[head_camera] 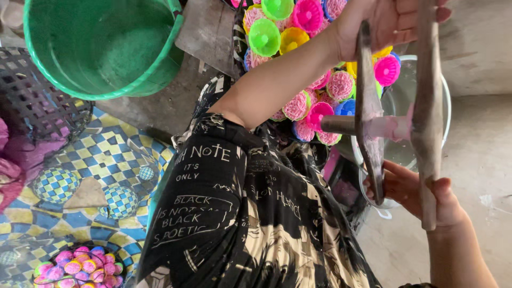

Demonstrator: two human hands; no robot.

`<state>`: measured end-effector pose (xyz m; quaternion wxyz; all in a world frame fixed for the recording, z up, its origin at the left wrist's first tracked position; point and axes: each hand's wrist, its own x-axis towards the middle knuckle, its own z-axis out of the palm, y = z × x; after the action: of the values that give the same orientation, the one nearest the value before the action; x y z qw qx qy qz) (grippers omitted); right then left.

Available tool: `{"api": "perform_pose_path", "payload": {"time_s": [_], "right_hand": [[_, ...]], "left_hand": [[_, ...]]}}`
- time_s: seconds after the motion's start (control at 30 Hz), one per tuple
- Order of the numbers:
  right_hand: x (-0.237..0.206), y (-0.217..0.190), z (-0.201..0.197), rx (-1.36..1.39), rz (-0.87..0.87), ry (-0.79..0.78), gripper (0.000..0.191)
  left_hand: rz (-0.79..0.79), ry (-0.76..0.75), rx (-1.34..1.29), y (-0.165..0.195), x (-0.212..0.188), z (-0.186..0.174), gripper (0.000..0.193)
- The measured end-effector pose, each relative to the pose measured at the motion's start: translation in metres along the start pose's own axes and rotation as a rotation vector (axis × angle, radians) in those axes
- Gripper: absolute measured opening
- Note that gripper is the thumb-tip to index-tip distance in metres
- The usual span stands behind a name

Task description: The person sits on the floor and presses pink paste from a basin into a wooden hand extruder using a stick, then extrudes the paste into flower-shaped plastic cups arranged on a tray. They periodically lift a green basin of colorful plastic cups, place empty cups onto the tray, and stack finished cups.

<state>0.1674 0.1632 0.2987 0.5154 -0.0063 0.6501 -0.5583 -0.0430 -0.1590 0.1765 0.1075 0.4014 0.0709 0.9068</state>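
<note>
Fingers of the right hand (421,194) are curled round the lower ends of a two-handled wooden press (397,106), while the left hand (384,21) grips the upper ends. Pink paste (392,128) sits squeezed between the handles, over the near rim of a metal basin (445,106). Beyond lie filled coloured plastic moulds (298,64). Judging by the tilt, uneven pressure could drop paste outside the basin or pinch a finger.

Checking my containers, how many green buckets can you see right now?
1. The green bucket sits at the top left, beside a dark woven basket. Others may be out of view.
</note>
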Motion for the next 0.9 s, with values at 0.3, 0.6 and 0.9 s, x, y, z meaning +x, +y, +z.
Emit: {"api": "perform_pose_path", "payload": {"time_s": [0.3,0.6,0.9], "right_hand": [[0.015,-0.001,0.009,0.014,-0.047,-0.008,0.125],[0.018,0.007,-0.018,-0.109,-0.224,0.117,0.094],[0.0,0.035,-0.009,-0.137,-0.192,0.21,0.085]], "left_hand": [[0.079,0.029,0.046,0.018,-0.039,-0.002,0.065],[0.039,0.095,0.119,0.02,-0.022,-0.014,0.057],[0.025,0.139,0.014,0.004,-0.048,-0.001,0.062]]}}
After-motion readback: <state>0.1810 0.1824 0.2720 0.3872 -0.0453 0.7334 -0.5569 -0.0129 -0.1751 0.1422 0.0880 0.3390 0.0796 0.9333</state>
